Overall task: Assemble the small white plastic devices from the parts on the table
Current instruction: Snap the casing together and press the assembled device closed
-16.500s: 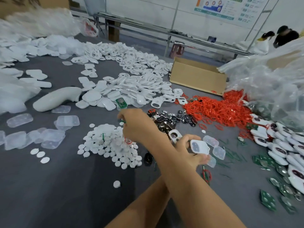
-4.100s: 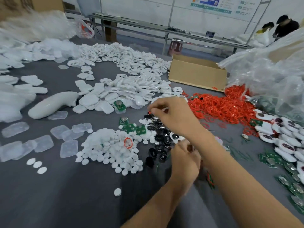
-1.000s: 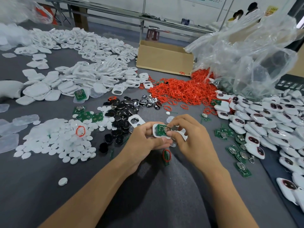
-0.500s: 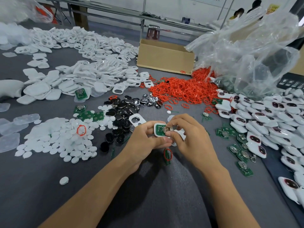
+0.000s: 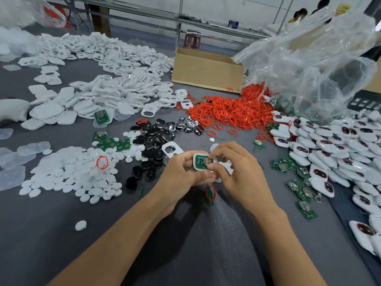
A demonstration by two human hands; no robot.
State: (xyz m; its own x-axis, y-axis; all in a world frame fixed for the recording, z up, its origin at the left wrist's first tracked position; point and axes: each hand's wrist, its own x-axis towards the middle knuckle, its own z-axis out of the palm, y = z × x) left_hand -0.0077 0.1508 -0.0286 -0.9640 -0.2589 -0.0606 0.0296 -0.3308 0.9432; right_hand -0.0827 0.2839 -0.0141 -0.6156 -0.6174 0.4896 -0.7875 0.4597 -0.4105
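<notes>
**Mid-assembly of one unit.** Your hands meet over the near middle of the worktop (image 5: 61,234).

- **Left hand:** Your left hand (image 5: 181,174) grips a white shell (image 5: 194,164) by its edges, fingers curled round it. A green circuit board (image 5: 199,159) sits inside the shell.
- **Right hand:** Your right hand (image 5: 237,168) pinches at the round metal cell (image 5: 208,161) on that board with thumb and forefinger. Whether it also holds a second white piece underneath cannot be told.
- **Unit in hand:** By this evidence the unit is about half built, with the board in and the cover not yet on.
- **Done:** A heap of finished devices (image 5: 334,145) along the right edge, each with dark windows, suggests a good share is complete.
- **Left to do:** Much stock remains:
  - loose boards (image 5: 296,182) beside the finished heap
  - red rings (image 5: 231,112) towards the far right
  - black and silver caps (image 5: 152,141) at the middle
  - white discs (image 5: 72,174) towards the left edge
  - empty shells (image 5: 115,93) across the far left
- **Far side:** A cardboard box (image 5: 206,69) and a clear plastic bag (image 5: 319,65) stand there.
</notes>
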